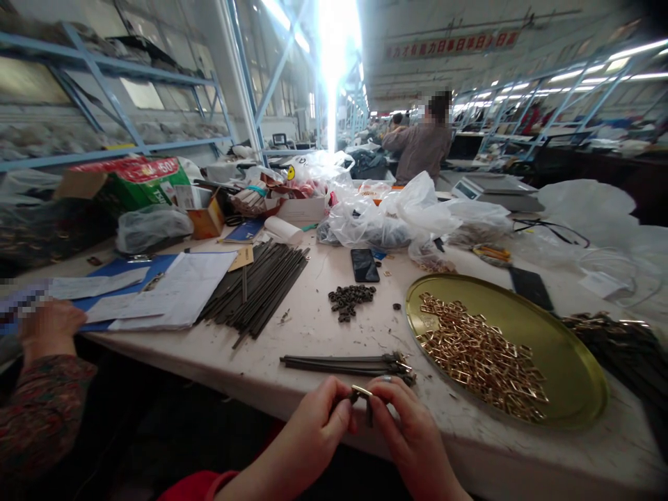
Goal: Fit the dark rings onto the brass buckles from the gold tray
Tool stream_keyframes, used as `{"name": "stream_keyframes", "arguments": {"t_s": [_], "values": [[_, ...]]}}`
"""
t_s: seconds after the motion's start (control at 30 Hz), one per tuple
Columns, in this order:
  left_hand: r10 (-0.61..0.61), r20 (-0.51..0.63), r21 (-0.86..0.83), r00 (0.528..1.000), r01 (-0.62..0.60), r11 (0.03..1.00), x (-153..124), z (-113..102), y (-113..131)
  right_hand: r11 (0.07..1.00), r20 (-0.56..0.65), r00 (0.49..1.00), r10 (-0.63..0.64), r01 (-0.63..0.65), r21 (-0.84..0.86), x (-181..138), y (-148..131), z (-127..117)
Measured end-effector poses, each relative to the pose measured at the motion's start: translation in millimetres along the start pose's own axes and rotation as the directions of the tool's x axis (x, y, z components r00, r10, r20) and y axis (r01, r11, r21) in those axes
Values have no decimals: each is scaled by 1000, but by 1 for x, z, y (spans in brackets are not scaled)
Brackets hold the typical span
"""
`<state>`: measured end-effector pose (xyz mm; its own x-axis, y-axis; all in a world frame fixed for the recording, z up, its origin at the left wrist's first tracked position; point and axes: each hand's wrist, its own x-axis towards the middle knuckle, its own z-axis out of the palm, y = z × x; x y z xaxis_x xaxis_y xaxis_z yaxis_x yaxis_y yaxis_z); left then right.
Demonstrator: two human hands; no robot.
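My left hand (pixel 317 426) and my right hand (pixel 412 431) meet at the table's near edge, both pinched on one small piece: a gold buckle on a dark strap (pixel 362 398). A short bundle of dark straps (pixel 349 364) lies just beyond my fingers. To the right sits a round gold tray (pixel 563 362) heaped with several gold buckles (pixel 480 355). A small pile of dark loops (pixel 348 300) lies further back on the white table (pixel 292 348).
A long bundle of dark straps (pixel 258 285), papers (pixel 172 292), a black phone (pixel 364 265) and plastic bags (pixel 396 216) cover the far table. Another person's hand (pixel 49 327) rests at the left edge. A person (pixel 420 142) works in the background, beside a scale (pixel 493 191).
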<state>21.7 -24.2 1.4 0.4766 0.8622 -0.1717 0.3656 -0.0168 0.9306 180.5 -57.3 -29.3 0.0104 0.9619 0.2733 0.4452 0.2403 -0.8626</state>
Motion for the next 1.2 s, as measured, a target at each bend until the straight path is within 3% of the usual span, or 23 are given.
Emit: {"name": "stream_keyframes", "arguments": {"t_s": [0.1, 0.2, 0.33, 0.43, 0.5, 0.6, 0.67, 0.73, 0.8, 0.83, 0.93, 1.03, 1.2], "values": [[-16, -14, -8, 1000, 16, 1000, -2, 0, -3, 986, 42, 997, 72, -77, 146, 1, -2, 0], [21, 55, 29, 998, -23, 999, -2, 0, 0, 909, 94, 973, 209, -229, 348, 4, 1, 3], [46, 219, 15, 975, -50, 999, 6, -2, 6, 642, 188, 898, 397, -418, 642, 15, 13, 13], [26, 239, -80, 971, -7, 997, 20, -2, 0, 408, 284, 817, 502, -513, 755, 24, 22, 23], [-16, 228, -163, 974, 55, 985, 31, -2, -8, 338, 336, 782, 526, -554, 760, 29, 27, 30], [-88, 189, -269, 978, 138, 953, 46, -4, -19, 407, 394, 771, 500, -610, 680, 41, 31, 30], [-123, 177, -324, 976, 176, 930, 55, -8, -24, 555, 424, 790, 443, -613, 563, 58, 37, 21], [-152, 180, -339, 972, 207, 918, 63, -14, -26, 782, 373, 843, 388, -515, 352, 85, 47, 7], [-187, 170, -327, 968, 234, 916, 69, -19, -27, 950, 188, 933, 306, -311, -1, 121, 64, -7], [-198, 160, -317, 967, 240, 917, 72, -21, -27, 946, 89, 963, 253, -227, -232, 140, 73, -13], [-226, 148, -308, 963, 262, 915, 78, -24, -30, 897, 2, 975, 222, -203, -393, 185, 100, -20], [-250, 136, -291, 959, 280, 915, 81, -24, -33, 877, 9, 972, 233, -206, -434, 204, 115, -15], [-253, 125, -274, 959, 279, 920, 81, -27, -30, 900, 44, 972, 231, -197, -388, 194, 111, -13]]}}
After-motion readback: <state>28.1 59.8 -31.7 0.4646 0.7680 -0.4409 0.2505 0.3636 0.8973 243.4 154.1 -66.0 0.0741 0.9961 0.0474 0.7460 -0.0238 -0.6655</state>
